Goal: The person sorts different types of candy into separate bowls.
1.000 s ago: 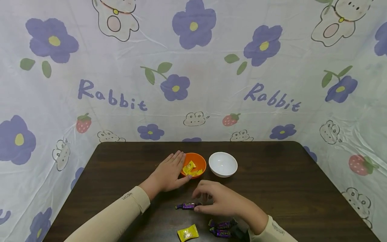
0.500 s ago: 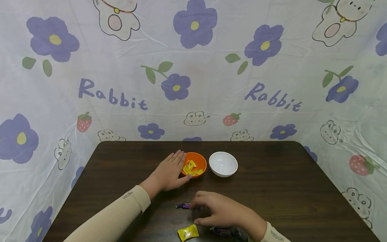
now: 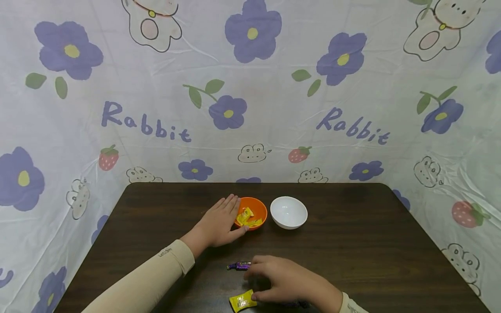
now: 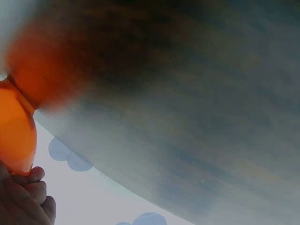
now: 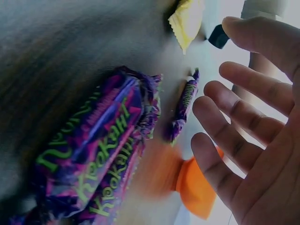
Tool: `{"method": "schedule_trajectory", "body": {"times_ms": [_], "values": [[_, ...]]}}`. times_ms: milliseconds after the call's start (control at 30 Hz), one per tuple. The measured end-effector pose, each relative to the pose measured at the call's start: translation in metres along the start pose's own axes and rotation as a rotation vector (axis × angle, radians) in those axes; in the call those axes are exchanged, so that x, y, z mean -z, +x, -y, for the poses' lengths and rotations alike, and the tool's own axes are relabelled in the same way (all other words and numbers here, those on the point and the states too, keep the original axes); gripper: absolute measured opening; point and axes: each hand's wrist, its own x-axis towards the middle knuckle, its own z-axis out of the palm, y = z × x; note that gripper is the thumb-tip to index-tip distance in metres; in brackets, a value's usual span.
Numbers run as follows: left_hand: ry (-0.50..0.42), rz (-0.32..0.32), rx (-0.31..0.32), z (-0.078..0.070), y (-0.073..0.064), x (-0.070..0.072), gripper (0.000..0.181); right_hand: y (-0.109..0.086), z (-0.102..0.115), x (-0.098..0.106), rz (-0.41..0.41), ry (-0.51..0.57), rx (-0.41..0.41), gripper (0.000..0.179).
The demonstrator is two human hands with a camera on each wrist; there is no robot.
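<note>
My left hand (image 3: 216,224) lies with straight fingers along the left side of an orange bowl (image 3: 261,209), its thumb at the near rim. Inside the bowl are yellow-wrapped candies (image 3: 245,216). Low over the table, my right hand (image 3: 283,278) holds nothing; its fingers are loosely bent, the thumb tip right at a yellow-wrapped candy (image 3: 241,301). A purple-wrapped candy (image 3: 237,266) lies just beyond, partly hidden by the fingers. Two more purple candies (image 5: 93,150) lie side by side under the right hand, large in the right wrist view and mostly covered in the head view.
A white bowl (image 3: 289,224) stands right of the orange one, with a small gap between them. The dark wooden table (image 3: 372,243) ends at a patterned cloth (image 3: 250,143) hung behind and at the sides. My left forearm (image 3: 145,276) crosses the table's near left part.
My right hand has moved toward me, from beside the purple candy to the yellow candy, covering the two purple ones. The left hand stays at the orange bowl.
</note>
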Motion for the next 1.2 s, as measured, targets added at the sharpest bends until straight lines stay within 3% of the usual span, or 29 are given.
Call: {"method": "schedule_trajectory", "body": {"times_ms": [1000,1200], "values": [[-0.016,-0.005,-0.008,-0.002,-0.003,0.004,0.095,0.005,0.001,-0.018,-0.028,-0.193,0.072,0.034],[-0.007,0.002,-0.003,-0.002,-0.002,0.004,0.095,0.008,0.002,-0.020,0.020,-0.161,0.056,0.034]]}}
